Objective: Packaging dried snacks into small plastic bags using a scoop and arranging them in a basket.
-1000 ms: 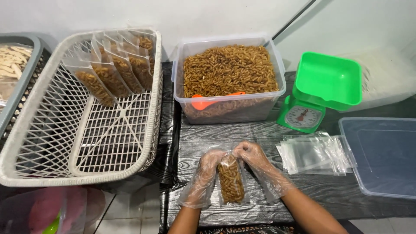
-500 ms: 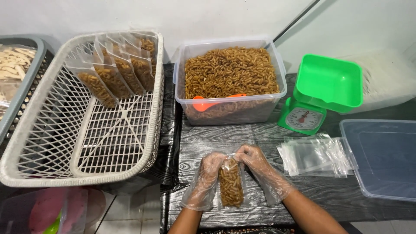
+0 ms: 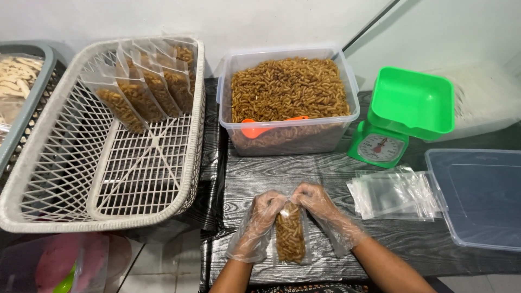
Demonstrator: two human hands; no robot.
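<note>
The filled snack pouch [image 3: 289, 233] is being pinched at its mouth by the left hand [image 3: 260, 217] and right hand [image 3: 320, 203], risking spillage if the seal is misaligned.

Loose, crinkled clear plastic gloves cover the left hand [image 3: 259, 217] and right hand [image 3: 320, 202]; forearms are sleeveless.

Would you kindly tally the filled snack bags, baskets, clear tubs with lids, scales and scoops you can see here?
Filled snack bags: 5, four standing in the white basket and one pinched at its top by the left hand and right hand
Baskets: 2
Clear tub: 1
Clear lid: 1
Green scale: 1
Orange scoop: 1
Total: 11
</note>
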